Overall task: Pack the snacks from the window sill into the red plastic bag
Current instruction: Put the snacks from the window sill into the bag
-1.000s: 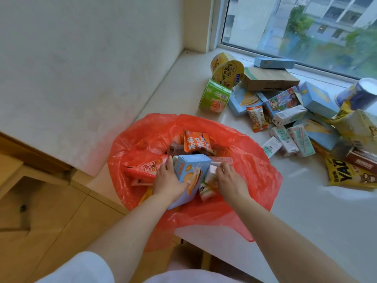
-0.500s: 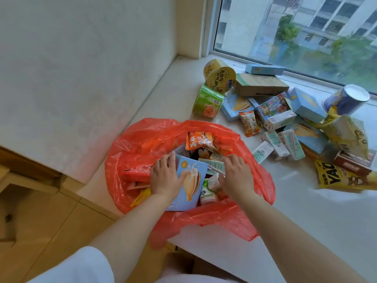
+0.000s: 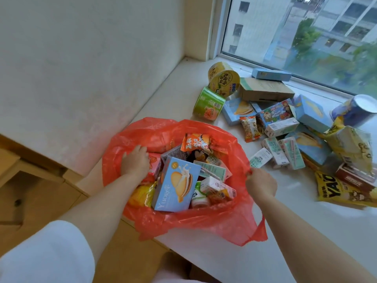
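The red plastic bag [image 3: 204, 223] lies open at the near edge of the window sill [image 3: 306, 231]. Inside it stand a light blue biscuit box [image 3: 175, 186], an orange packet [image 3: 196, 142], a small white carton [image 3: 216, 185] and several other snacks. My left hand [image 3: 135, 162] grips the bag's left side with curled fingers, next to a pink packet. At the bag's right rim, my right hand [image 3: 261, 181] pinches the red plastic. More snacks lie on the sill to the right: a green cup [image 3: 208, 107], a yellow cup [image 3: 223, 80], small cartons [image 3: 281, 153] and a yellow bag [image 3: 334, 190].
A brown cardboard box [image 3: 265, 89], blue boxes and a blue tin [image 3: 355, 110] lie by the window pane. A white wall runs along the left of the sill. Wooden furniture [image 3: 30, 190] stands below the sill's left edge.
Both hands have let go of the snacks in the bag and moved apart. The left hand went to the bag's left side, the right hand to its right rim. The blue box now stands free.
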Available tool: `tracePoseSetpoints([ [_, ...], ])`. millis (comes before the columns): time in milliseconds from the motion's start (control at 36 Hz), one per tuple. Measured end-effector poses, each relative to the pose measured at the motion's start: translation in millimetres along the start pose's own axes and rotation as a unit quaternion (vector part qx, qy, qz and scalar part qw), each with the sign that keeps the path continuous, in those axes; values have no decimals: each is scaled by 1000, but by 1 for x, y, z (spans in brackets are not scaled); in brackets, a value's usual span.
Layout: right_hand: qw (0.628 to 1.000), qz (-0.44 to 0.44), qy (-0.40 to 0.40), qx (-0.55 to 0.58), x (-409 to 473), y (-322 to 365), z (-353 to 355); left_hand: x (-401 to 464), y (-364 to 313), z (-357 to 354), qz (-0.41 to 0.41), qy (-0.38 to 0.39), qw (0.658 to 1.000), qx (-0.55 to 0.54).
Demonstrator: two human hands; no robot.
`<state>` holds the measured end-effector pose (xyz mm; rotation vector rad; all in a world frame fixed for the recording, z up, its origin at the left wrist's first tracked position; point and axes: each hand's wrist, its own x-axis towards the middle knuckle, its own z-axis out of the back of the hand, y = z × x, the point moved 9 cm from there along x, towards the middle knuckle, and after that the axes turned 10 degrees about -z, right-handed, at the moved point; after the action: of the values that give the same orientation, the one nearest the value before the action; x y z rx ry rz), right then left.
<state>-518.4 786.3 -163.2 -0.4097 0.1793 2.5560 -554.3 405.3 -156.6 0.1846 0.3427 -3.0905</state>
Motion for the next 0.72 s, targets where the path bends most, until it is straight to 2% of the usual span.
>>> tracePoseSetpoints([
  [56,988,8,-2,156,1,6,17,8,-1,33,13,-69,995,-74],
  [111,961,21,-20,275,1,16,40,16,-2,69,21,-123,987,-99],
  [194,925,47,-75,371,-3,30,77,27,-9,114,1,-185,978,-95],
  [250,911,62,-98,395,-4,37,92,34,-11,137,2,-223,969,-103],
  [333,927,68,-95,356,-3,44,94,47,-6,155,29,-231,966,-114],
  [444,978,56,-51,193,1,51,74,72,6,130,36,-106,991,-80],
  [528,985,49,-65,152,2,53,69,82,8,115,19,-74,993,-86],
  [639,982,57,-55,170,9,69,62,100,-22,118,-93,-95,989,-56],
  [722,984,47,-54,166,19,82,58,118,-55,112,-190,-74,979,-23],
])
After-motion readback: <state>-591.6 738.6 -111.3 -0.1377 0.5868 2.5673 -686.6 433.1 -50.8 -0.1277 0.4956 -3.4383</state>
